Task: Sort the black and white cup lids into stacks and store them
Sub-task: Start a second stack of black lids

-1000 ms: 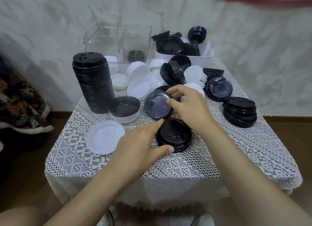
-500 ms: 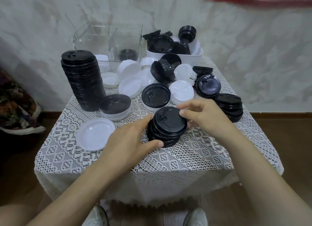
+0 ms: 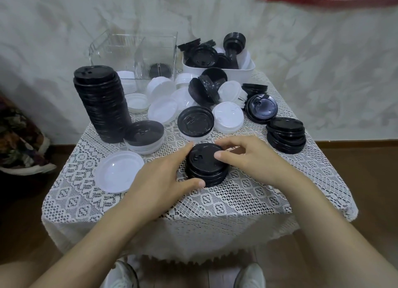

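Both hands, left [image 3: 159, 180] and right [image 3: 256, 158], I've got clamped round the short stack [image 3: 206, 169] near the table [image 3: 237, 201] front edge; tall stack [image 3: 101, 106] at the left edge.

Table [image 3: 226, 203] bears black lids [image 3: 195, 121], white lids [image 3: 119, 171], apparently two bins [image 3: 217, 74].

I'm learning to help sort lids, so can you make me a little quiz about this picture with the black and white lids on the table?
1. True or false: the tall stack of black plastic cup lids stands left of both hands.
2. What do the left hand and right hand grip together? A) a spoon B) the short stack of black plastic lids C) a paper cup
3. Fill in: the white rectangular plastic tub at the back holds mostly ____ lids.
Key: 1 true; 2 B; 3 black.
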`<state>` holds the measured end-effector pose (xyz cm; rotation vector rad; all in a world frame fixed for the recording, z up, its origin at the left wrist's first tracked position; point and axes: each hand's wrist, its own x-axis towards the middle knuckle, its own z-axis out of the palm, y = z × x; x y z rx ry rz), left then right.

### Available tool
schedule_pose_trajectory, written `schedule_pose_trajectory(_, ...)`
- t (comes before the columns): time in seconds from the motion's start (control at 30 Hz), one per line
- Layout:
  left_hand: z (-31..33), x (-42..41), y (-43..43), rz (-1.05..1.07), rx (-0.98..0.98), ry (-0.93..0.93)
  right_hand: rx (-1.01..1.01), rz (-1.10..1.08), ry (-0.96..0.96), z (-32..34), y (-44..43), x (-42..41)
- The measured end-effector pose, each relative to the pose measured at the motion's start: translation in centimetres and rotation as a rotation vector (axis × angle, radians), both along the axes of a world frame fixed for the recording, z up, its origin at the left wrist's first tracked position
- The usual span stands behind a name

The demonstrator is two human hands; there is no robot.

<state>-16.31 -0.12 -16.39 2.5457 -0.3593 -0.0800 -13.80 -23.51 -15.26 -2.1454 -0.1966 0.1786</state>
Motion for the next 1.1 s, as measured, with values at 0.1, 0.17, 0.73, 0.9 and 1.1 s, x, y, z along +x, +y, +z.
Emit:
schedule_pose_trajectory(0.1,-0.3,0.2,-0.1,0.004,0.02,0.001,-0.031,0.038,0.013,0.0,-0.2,-0.1)
schedule_pose_trajectory(0.17,-0.3,0.2,0.1,-0.007,0.017,-0.005,-0.063,0.061,0.02,0.0,-0.3,-0.1)
schedule_pose_trajectory(0.73,-0.1,0.6,-0.2,0.003,0.055,0.006,-0.159,0.087,0.043,0.5,0.2,-0.2)
schedule_pose_trajectory(0.9,0.1,0.2,-0.4,-0.046,0.127,-0.064,-0.077,0.067,0.06,0.2,-0.2,-0.2)
schedule_pose_trajectory(1.1,-0.3,0.0,-0.1,-0.06,0.074,-0.092,-0.095,-0.082,-0.222,-1.0,0.8,2.7)
